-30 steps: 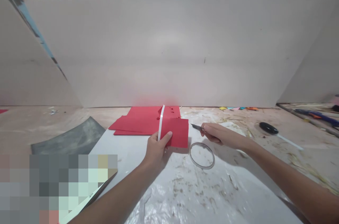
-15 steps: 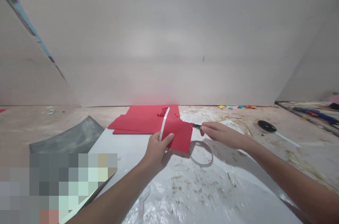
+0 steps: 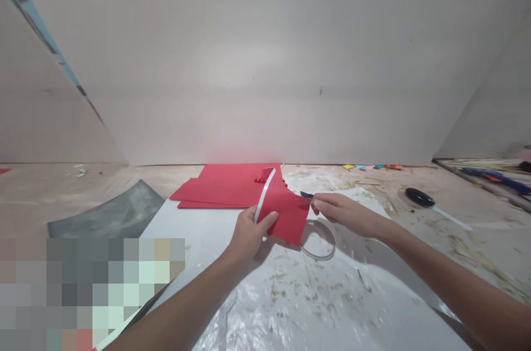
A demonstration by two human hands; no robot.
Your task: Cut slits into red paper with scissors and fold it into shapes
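My left hand [image 3: 251,229] is closed on a red sheet [image 3: 290,215], thumb on top, near the sheet's left edge. A white strip [image 3: 265,190] runs along that edge. In my right hand [image 3: 332,208], fingers pinched, is a small knife [image 3: 306,195] with a dark pointed blade; its handle is hidden by the fingers. The blade lies at the sheet's upper right corner. Behind the held sheet, larger red sheets [image 3: 224,185] lie stacked, with small red curled scraps [image 3: 262,179] near their top. A thin grey ring [image 3: 327,256] lies partly under the held sheet.
White plastic-covered board [image 3: 249,307] with brown bits lies beneath. A grey sheet [image 3: 112,210] is at the left. At the right lie a black-handled tool [image 3: 420,197], several coloured scraps [image 3: 373,167] and blue-handled pliers [image 3: 508,181]. A pale panel [image 3: 269,74] stands behind.
My left hand and the red sheet have shifted slightly right, the sheet overlapping more of the ring. The knife blade now shows at the sheet's corner; my right hand has barely moved.
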